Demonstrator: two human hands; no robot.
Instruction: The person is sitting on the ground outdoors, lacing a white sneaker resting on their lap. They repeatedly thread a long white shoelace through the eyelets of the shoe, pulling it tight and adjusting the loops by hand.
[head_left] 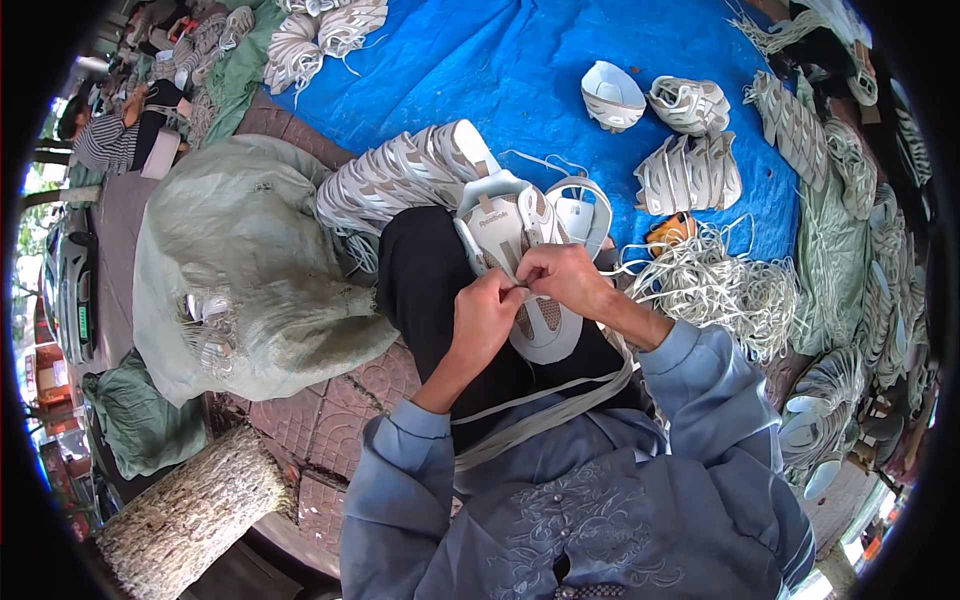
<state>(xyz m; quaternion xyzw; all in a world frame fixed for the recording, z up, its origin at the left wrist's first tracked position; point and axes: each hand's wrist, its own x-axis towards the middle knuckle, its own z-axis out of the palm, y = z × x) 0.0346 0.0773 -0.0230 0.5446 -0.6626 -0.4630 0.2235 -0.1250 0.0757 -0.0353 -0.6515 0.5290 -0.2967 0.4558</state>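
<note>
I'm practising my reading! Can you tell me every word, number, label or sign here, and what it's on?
Shoe on the lap: dark lettering on its upper part; it's a brand word, so I won't copy it.
Car at left: green plate, too small to read.
Any other writing is too small or blurred to read.

The upper garment (pixel 730 510) is grey-blue, with long, loose sleeves (pixel 400 480) ending in plain cuffs (pixel 421 420). Tonal floral embroidery (pixel 530 515) decorates the front. The trousers (pixel 418 265) are black.
</note>
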